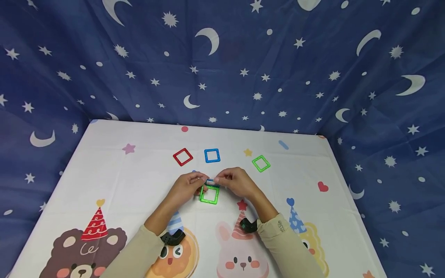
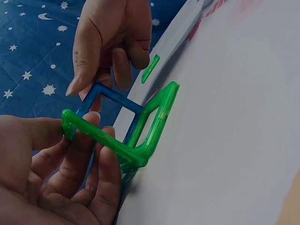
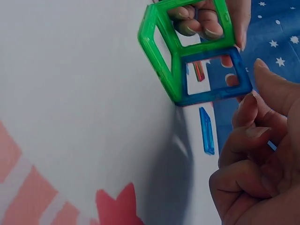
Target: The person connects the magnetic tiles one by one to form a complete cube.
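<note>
Three square magnetic tile frames are joined at their edges at the table's middle. One green tile (image 1: pixel 209 203) lies at the near side in the head view. My left hand (image 1: pixel 189 185) grips a second green tile (image 2: pixel 103 136) that stands up on the left, fingers curled behind it. A blue tile (image 3: pixel 211 96) meets both green ones at the far side. My right hand (image 1: pixel 238 181) has thumb and index finger around the blue tile's free upper corner, its other fingers curled.
Beyond the hands lie a loose red tile (image 1: pixel 177 161), a blue tile (image 1: pixel 213 161) and, to the right, a green tile (image 1: pixel 256 167). The white tablecloth (image 1: pixel 139 185) carries printed animals. A dark blue starry curtain (image 1: pixel 236 96) hangs behind and at both sides.
</note>
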The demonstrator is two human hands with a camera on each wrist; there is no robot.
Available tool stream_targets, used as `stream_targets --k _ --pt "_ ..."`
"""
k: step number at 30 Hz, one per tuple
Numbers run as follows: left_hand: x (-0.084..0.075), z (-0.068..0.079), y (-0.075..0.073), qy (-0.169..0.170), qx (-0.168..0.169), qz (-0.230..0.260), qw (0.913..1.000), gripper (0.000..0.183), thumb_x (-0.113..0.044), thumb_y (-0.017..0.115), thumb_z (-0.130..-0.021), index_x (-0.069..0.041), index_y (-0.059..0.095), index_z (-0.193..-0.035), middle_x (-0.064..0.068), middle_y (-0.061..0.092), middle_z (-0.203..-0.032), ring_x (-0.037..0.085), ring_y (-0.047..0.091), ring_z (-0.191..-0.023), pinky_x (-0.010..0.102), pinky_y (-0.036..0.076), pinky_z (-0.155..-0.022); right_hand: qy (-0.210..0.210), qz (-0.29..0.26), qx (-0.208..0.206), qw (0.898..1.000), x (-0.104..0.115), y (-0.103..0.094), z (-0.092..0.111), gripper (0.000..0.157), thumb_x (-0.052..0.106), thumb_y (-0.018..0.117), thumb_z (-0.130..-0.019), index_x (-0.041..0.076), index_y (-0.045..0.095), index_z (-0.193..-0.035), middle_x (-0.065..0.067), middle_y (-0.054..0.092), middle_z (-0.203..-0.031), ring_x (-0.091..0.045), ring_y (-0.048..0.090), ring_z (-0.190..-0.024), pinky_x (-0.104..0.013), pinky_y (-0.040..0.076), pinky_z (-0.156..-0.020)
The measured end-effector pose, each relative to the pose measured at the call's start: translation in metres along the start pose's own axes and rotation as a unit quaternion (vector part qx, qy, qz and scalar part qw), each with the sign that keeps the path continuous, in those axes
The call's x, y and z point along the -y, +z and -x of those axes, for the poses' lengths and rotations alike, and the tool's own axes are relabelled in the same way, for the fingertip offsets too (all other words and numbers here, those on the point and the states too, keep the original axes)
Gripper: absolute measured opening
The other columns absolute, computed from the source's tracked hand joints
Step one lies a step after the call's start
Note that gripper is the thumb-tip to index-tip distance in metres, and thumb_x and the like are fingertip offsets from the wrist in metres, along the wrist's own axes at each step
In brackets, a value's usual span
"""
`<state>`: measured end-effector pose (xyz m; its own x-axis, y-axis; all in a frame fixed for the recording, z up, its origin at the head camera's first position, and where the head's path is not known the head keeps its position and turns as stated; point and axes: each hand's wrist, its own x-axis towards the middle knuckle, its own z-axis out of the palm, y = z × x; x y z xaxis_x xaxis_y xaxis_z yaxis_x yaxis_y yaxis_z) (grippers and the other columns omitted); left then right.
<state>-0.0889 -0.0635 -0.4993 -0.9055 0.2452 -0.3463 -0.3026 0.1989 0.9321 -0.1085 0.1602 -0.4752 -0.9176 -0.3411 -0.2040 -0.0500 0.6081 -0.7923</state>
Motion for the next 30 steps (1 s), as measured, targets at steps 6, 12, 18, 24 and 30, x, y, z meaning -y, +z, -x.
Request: stream_targets --k 6,12,18,24,30 --pt "0.001 0.0 0.001 -0.011 0.001 0.016 0.9998 0.027 -0.031 0.062 -0.103 -0.009 0.071 -0.117 0.004 0.076 -0.082 0.014 0.062 -0.074 0.025 0.052 -0.07 0.023 -0.025 -0.034 0.999 -0.005 -0.015 0.006 0.02 0.034 0.073 -0.095 0.018 0.079 -0.105 0.0 0.069 -0.088 -0.019 0.055 -0.08 -0.029 0.046 -0.068" --pt "0.0 0.0 0.001 -0.009 0.003 0.02 0.9997 0.028 -0.031 0.063 -0.102 -0.008 0.071 -0.116 0.004 0.076 -0.082 0.015 0.062 -0.074 0.024 0.052 -0.069 0.064 -0.044 -0.09 0.993 -0.021 -0.035 0.009 0.023 0.034 0.071 -0.096 0.016 0.077 -0.11 -0.004 0.066 -0.09 -0.022 0.054 -0.083 -0.032 0.046 -0.069" --pt "0.0 0.001 0.001 -0.01 0.004 0.023 0.9997 0.025 -0.028 0.062 -0.103 -0.009 0.071 -0.116 0.005 0.076 -0.083 0.015 0.062 -0.075 0.023 0.052 -0.07 0.089 -0.021 -0.149 0.985 -0.042 -0.052 0.012 0.03 0.04 0.068 -0.098 0.014 0.075 -0.112 -0.003 0.06 -0.087 -0.02 0.053 -0.078 -0.031 0.046 -0.067" --pt "-0.001 0.001 0.001 -0.006 0.006 0.021 0.9997 0.024 -0.026 0.062 -0.103 -0.01 0.07 -0.118 0.005 0.076 -0.082 0.014 0.062 -0.075 0.023 0.051 -0.07 0.12 -0.005 -0.211 0.97 -0.058 -0.068 0.012 0.039 0.043 0.067 -0.099 0.011 0.073 -0.119 -0.003 0.058 -0.086 -0.017 0.05 -0.069 -0.03 0.043 -0.062" --pt "0.0 0.0 0.001 -0.01 0.003 0.015 0.9998 0.025 -0.029 0.062 -0.103 -0.011 0.071 -0.117 0.007 0.077 -0.084 0.014 0.063 -0.076 0.024 0.052 -0.072 0.191 -0.003 -0.252 0.949 -0.074 -0.082 0.007 0.041 0.042 0.067 -0.098 0.008 0.073 -0.119 -0.007 0.063 -0.094 -0.022 0.054 -0.081 -0.031 0.043 -0.067"
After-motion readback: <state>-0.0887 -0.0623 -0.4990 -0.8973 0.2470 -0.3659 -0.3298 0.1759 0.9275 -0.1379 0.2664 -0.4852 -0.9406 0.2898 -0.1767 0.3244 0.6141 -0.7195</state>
